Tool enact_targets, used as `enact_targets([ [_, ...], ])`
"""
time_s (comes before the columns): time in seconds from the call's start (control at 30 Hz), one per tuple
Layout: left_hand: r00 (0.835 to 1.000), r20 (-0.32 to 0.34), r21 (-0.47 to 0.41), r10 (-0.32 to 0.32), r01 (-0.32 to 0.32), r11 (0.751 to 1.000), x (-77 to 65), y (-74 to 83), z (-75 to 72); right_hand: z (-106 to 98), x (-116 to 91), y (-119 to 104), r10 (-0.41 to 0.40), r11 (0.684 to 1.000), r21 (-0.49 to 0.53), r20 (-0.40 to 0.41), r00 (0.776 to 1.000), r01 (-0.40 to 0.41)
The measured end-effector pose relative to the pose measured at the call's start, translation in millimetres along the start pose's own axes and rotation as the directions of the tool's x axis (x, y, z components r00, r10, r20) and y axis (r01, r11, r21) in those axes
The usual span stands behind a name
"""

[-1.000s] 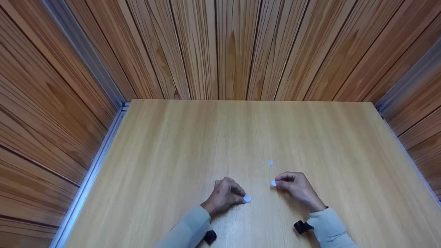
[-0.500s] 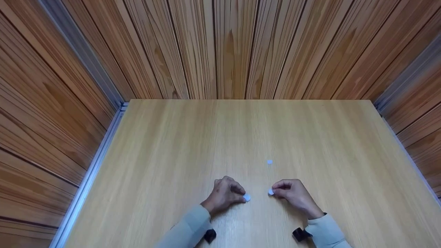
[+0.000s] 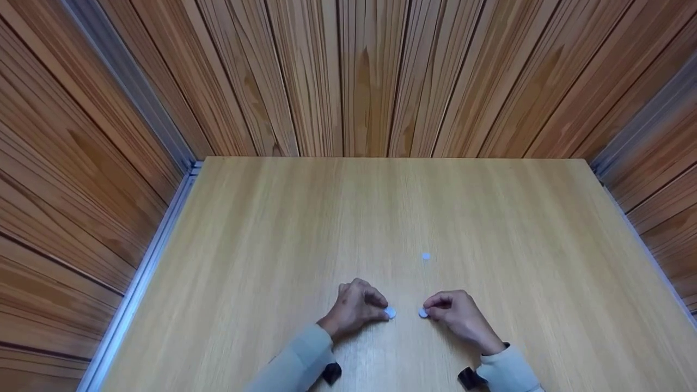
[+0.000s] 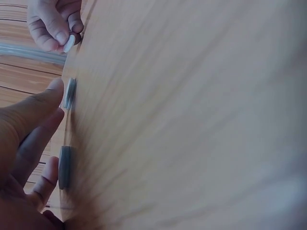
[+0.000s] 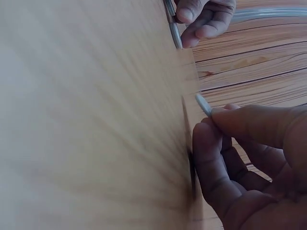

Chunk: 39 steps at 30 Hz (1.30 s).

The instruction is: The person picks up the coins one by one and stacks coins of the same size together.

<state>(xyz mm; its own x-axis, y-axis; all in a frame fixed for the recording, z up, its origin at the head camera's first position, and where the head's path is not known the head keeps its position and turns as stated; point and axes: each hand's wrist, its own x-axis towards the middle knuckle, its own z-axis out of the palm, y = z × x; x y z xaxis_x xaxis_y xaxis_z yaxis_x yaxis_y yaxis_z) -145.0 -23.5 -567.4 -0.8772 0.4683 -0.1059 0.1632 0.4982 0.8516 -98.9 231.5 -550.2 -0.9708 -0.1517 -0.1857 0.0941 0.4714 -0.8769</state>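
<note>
In the head view my left hand (image 3: 356, 306) is low over the table, its thumb and fingertips around a white disc (image 3: 390, 312). That disc (image 4: 70, 93) lies flat and looks layered, perhaps a stack; a second dark-edged disc (image 4: 64, 167) is beside it, hidden under the hand from above. My right hand (image 3: 460, 318) pinches another white disc (image 3: 423, 312) between thumb and forefinger. In the right wrist view this held disc (image 5: 203, 104) is tilted and just above the table. Farther back, one more small white disc (image 3: 426, 256) lies by itself.
The light wooden tabletop (image 3: 305, 218) meets a plank wall (image 3: 348, 81) at the back. A metal rail (image 3: 147, 272) runs along its left side. A dark wrist device is beneath each sleeve.
My right hand has drawn toward me and slightly left, bringing its white disc nearer the left hand. The left hand has stayed in place, and the far disc is still there.
</note>
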Motion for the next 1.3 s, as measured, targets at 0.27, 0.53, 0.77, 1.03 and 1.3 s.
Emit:
enact_targets([
  [0.27,1.0,-0.007,-0.001,0.014,-0.014,1.0,-1.4,-0.5,1.1,4.2,-1.1,-2.1,0.0,0.997,-0.08,-0.009,1.0,0.0],
  [0.53,1.0,-0.014,0.033,0.027,-0.027,0.999,-2.3,0.1,0.8,5.8,-1.8,-4.8,-0.023,0.989,-0.149,-0.038,0.999,0.017],
  [0.77,1.0,-0.015,0.044,0.014,-0.013,0.999,-1.8,1.5,-0.2,3.2,-1.1,-2.3,-0.06,0.99,-0.131,-0.003,0.998,0.059],
  [1.03,1.0,-0.024,0.052,0.018,-0.016,0.999,-1.2,1.7,-0.4,4.0,-0.7,-1.1,-0.117,0.981,-0.149,0.043,0.992,0.122],
  [1.3,0.998,-0.035,0.037,0.06,-0.058,0.998,-0.7,5.1,5.3,6.1,-0.1,1.5,-0.129,0.977,-0.168,0.031,0.991,0.133],
])
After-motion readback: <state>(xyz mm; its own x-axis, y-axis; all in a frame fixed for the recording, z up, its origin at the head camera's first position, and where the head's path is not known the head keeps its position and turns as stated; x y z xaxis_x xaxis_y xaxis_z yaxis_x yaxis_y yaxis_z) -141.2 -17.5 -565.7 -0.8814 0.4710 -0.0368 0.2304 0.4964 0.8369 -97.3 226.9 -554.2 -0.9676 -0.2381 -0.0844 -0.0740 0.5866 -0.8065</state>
